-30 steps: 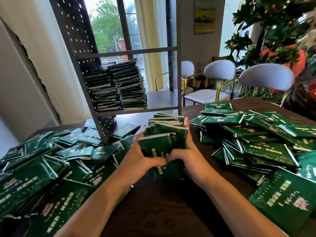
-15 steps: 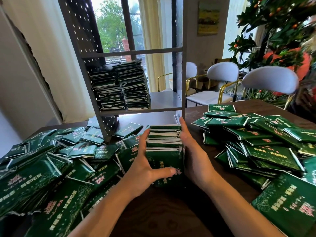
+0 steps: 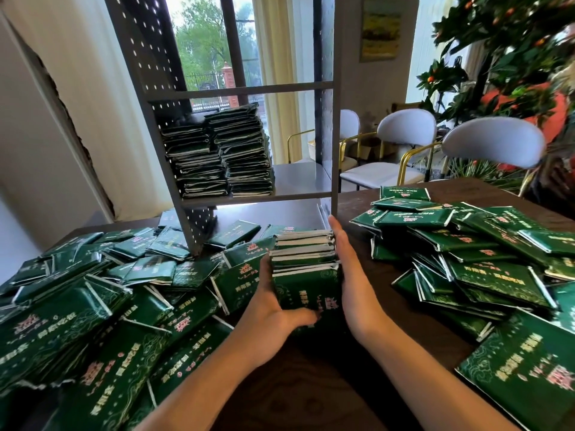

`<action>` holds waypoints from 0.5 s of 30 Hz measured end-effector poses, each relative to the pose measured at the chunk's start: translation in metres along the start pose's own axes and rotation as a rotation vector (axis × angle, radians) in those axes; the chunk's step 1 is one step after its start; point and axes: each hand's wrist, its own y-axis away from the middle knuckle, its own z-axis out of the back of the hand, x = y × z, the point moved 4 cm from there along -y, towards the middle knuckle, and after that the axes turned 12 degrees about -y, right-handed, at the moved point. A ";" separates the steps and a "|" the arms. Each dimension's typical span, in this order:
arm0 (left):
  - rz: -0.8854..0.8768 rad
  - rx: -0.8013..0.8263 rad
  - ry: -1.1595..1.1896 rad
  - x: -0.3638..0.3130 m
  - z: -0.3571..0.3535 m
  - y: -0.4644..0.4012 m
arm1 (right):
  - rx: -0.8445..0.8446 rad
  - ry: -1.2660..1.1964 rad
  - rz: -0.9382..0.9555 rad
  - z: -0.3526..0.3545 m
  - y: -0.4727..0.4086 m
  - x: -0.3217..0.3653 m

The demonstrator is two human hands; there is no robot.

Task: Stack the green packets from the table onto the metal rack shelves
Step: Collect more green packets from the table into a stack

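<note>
A neat stack of green packets [image 3: 306, 269] stands on the dark table in front of me. My left hand [image 3: 270, 309] holds its left side, thumb curled across the front. My right hand [image 3: 351, 275] presses flat against its right side, fingers straight. Behind it stands the grey metal rack [image 3: 298, 178], whose lower shelf carries two tall piles of packets [image 3: 217, 157] at its left. Loose green packets lie heaped on the table to the left [image 3: 93, 306] and to the right [image 3: 482, 259].
The rack's front right post [image 3: 335, 119] stands just beyond my right fingertips. The right half of the lower shelf [image 3: 298, 177] is bare. White chairs [image 3: 491, 141] line the table's far right side, with a leafy plant [image 3: 513, 57] behind them.
The loose, tilted bundle between my hands has been squared into an even stack. Both hands have slid to its sides, and the view has come closer to the rack.
</note>
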 end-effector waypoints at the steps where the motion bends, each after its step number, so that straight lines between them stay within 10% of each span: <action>1: 0.015 -0.014 -0.004 0.000 0.003 -0.002 | -0.006 0.008 0.002 0.002 -0.001 0.001; 15: 0.433 0.154 0.211 -0.013 0.029 -0.001 | 0.001 0.030 -0.328 0.002 -0.003 -0.007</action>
